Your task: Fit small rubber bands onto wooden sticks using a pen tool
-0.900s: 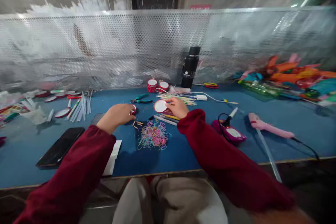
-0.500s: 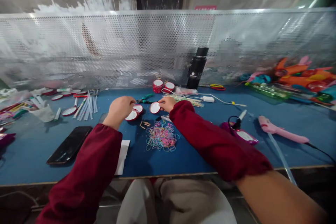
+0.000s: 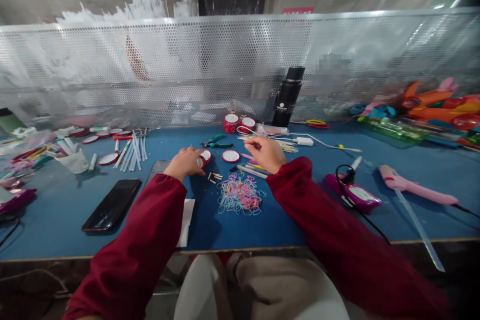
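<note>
My left hand (image 3: pixel 185 163) curls over a small red-rimmed round piece with a white inside, mostly hidden under its fingers. Right behind it shows another red-rimmed white piece (image 3: pixel 206 156). Between my hands a red-rimmed white disc (image 3: pixel 230 156) lies flat on the blue table. My right hand (image 3: pixel 265 153) is raised to the right of that disc, thumb and fingers pinched together; anything in the pinch is too small to make out. Pens (image 3: pixel 252 172) lie beneath it. A pile of coloured rubber bands (image 3: pixel 241 194) and several short wooden bits (image 3: pixel 215 177) lie nearer to me.
Green-handled pliers (image 3: pixel 217 141), two red drum-like pieces (image 3: pixel 231 123) and a black bottle (image 3: pixel 288 97) are farther back. A phone (image 3: pixel 111 205) and clear sticks (image 3: pixel 135 152) are left. Right are a purple device (image 3: pixel 354 193) and a pink glue gun (image 3: pixel 416 187).
My right hand has left the red-rimmed disc and moved right. My left hand has lowered onto the red-rimmed piece, covering most of it. The view has shifted slightly left.
</note>
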Tool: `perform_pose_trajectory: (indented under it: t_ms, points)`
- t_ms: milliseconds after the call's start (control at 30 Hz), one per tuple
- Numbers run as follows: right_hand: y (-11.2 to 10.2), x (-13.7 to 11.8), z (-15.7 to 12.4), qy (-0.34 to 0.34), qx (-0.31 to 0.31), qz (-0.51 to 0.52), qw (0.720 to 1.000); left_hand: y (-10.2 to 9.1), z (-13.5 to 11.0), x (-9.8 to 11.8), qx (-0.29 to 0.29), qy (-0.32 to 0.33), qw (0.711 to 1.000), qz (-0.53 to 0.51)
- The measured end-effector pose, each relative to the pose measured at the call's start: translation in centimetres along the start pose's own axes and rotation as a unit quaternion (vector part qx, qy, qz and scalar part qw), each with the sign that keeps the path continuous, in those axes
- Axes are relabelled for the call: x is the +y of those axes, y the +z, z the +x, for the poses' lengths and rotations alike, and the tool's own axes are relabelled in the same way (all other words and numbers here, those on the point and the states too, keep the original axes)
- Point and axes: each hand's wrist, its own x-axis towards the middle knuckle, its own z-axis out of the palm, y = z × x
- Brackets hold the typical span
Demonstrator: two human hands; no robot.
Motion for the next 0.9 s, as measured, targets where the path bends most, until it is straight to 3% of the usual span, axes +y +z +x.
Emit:
perform_pose_trajectory:
  t_ms: [167, 333, 400, 600, 800, 900]
  points:
    - [0.7, 1.3, -0.7, -0.005, 0.05, 0.033, 0.998, -0.2, -0.3, 0.4, -0.008, -0.001, 1.0, 0.015]
    - [0.5, 2.2, -1.1, -0.007, 0.062, 0.035, 0.997, -1.8, 0.2, 0.4, 0.092, -0.002, 0.996, 0.02]
    - [0.2, 2.2, -1.1, -0.012, 0.064, 0.037, 0.997, -2.4, 1.3, 0.5, 0.1, -0.009, 0.995, 0.027]
    - [-0.2, 1.9, -1.2, -0.03, 0.065, 0.044, 0.996, -2.4, 5.4, 0.7, -0.086, 0.008, 0.996, -0.01]
    - [0.1, 2.0, -1.4, -0.041, 0.061, 0.056, 0.996, -1.1, 6.7, 0.4, -0.091, 0.085, 0.992, -0.036]
    - [0.0, 1.9, -1.4, -0.04, 0.056, 0.055, 0.996, -0.8, 6.6, 0.5, -0.103, 0.091, 0.99, -0.022]
